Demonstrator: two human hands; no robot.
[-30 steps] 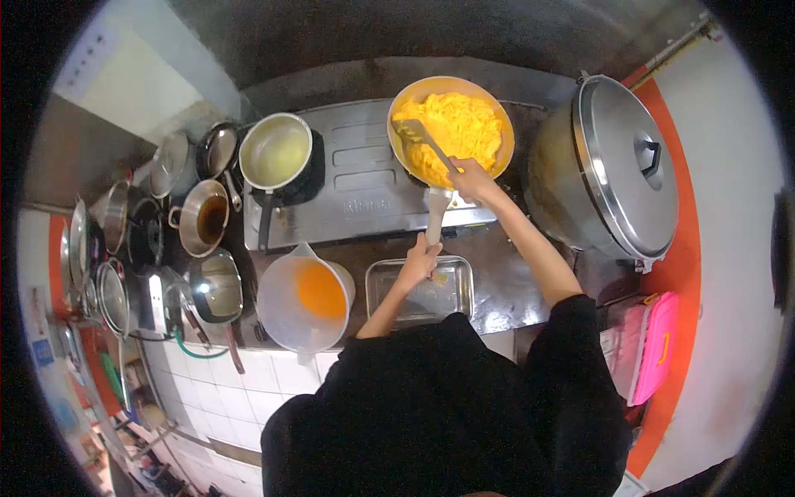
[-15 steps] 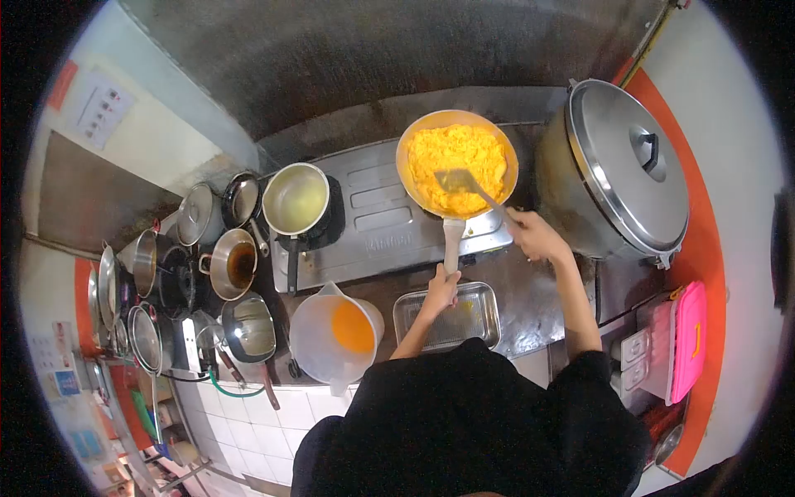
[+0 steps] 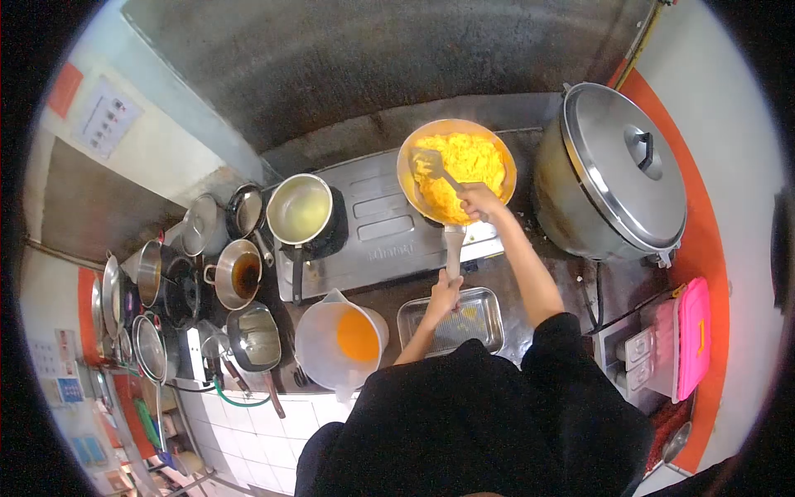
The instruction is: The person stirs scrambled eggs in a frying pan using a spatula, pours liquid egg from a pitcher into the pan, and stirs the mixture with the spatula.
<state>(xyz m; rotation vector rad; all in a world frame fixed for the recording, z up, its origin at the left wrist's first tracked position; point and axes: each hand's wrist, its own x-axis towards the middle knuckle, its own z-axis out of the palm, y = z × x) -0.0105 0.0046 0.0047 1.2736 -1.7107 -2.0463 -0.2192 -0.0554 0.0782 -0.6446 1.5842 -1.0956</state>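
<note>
Stovetop (image 3: 352,267), right end: I note left hand (image 3: 445,295), fingers clamped on pan handle (image 3: 454,247), presumably for steadiness; right hand (image 3: 483,203), fingers clamped on spatula (image 3: 428,163).

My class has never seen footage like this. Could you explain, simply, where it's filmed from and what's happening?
There's no machine: a person works with two bare hands, filmed by a camera on their own head, looking forward and down. The left hand grips the pan handle; the right hand holds a spatula over the pan of yellow food. Also on the stove is a saucepan. Nearer the person are a jug and a tray.
</note>
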